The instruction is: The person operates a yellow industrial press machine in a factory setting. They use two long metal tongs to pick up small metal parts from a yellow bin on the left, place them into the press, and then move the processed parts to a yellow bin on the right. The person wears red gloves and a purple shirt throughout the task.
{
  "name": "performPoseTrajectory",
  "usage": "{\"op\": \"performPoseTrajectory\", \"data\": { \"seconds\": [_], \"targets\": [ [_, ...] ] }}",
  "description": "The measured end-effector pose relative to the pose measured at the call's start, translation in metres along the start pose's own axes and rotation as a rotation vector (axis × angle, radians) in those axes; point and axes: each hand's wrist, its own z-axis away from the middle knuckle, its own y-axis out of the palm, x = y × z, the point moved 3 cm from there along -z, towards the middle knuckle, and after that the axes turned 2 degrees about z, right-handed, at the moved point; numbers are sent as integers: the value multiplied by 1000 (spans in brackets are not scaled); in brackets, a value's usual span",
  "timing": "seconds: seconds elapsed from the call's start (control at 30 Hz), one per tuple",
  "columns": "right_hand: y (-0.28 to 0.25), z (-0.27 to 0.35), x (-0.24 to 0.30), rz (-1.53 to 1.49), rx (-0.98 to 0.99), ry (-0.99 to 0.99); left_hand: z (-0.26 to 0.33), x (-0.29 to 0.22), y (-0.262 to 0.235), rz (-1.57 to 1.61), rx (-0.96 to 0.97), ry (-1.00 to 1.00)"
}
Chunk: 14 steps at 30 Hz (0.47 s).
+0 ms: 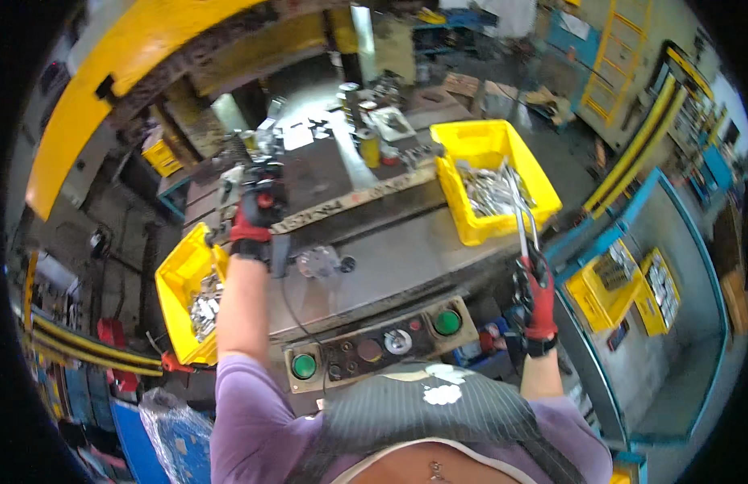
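1. Left hand (257, 211), red-black glove, arm stretched up to 11 o'clock, sits at the front edge of the press bed (325, 173). Fingers curled together around a small dark tool or part; can't tell exactly what.
2. Right hand (538, 294), same kind of glove, at 3 o'clock, fingers clamped on the handles of long tongs (522, 218).
3. Tongs point up toward 12 o'clock; tips reach into the right bin (543, 173), among the metal parts (491, 189).
4. Right bin: yellow, at 1 o'clock, on the bench right of the press bed, holds a heap of shiny parts.
5. Left bin (174, 282): yellow, at 9 o'clock, just beside the left forearm, holds more shiny stamped pieces (203, 306).
6. Control panel (382, 343) at 6 o'clock, near the body: two green buttons, left one (303, 365), right one (447, 323), small knobs between.
7. Round metal disc (317, 262) on the press front, just right of the left wrist.
8. Yellow can (369, 148) upright on the bed at 12 o'clock.
9. Yellow press frame (108, 89) arcs across 10 o'clock.
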Motion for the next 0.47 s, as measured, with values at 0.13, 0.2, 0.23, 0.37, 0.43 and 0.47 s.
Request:
{"op": "performPoseTrajectory", "data": {
  "seconds": [0.13,0.2,0.23,0.37,0.43,0.47],
  "targets": [
    [-17,-4,-18,481,-206,-363,80,21,64,-480,-243,30],
    [-36,-18,-59,521,-210,-354,112,44,70,-530,-498,84],
    [-44,-24,-74,533,-200,-351,134,48,55,-502,-302,-44],
    [-36,-32,-74,650,-279,-473,224,63,33,-684,-579,-6],
    [-36,-36,-90,270,-147,-169,268,55,17,-720,-707,8],
    [-8,-43,-98,263,-71,-159,279,48,13,-734,-759,31]
  ]
}}
